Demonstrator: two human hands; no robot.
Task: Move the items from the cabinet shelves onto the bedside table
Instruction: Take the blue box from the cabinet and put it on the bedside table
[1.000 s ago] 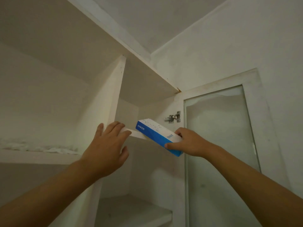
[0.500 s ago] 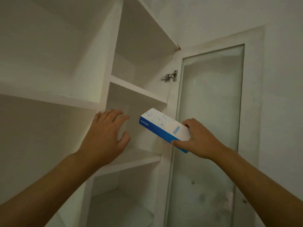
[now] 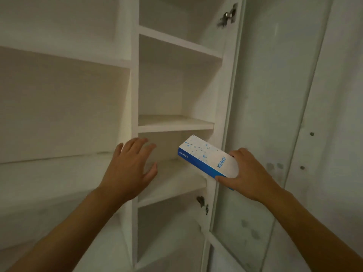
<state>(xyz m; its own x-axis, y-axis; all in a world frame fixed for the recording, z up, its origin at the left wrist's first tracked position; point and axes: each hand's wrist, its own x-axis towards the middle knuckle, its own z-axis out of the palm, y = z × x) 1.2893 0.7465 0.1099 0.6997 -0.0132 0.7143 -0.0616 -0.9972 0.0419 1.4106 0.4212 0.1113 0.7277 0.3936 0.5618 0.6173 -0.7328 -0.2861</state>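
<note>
A white and blue Anker box (image 3: 206, 159) is held tilted in front of the narrow right column of the white cabinet (image 3: 134, 99). My right hand (image 3: 248, 173) grips the box at its near end, thumb underneath. My left hand (image 3: 130, 167) hovers open with fingers spread, beside the cabinet's upright divider, touching nothing. The shelves (image 3: 174, 122) in view hold no items. The bedside table is out of view.
The cabinet's glass-panelled door (image 3: 261, 134) stands open to the right of the box, with hinges at top (image 3: 227, 15) and lower down (image 3: 202, 203). A wide shelf (image 3: 49, 173) runs on the left. A white wall lies far right.
The view has dropped from the ceiling and top shelves to lower shelves. My right hand has drawn the box off the upper shelf and down; my left hand came down alongside, still open.
</note>
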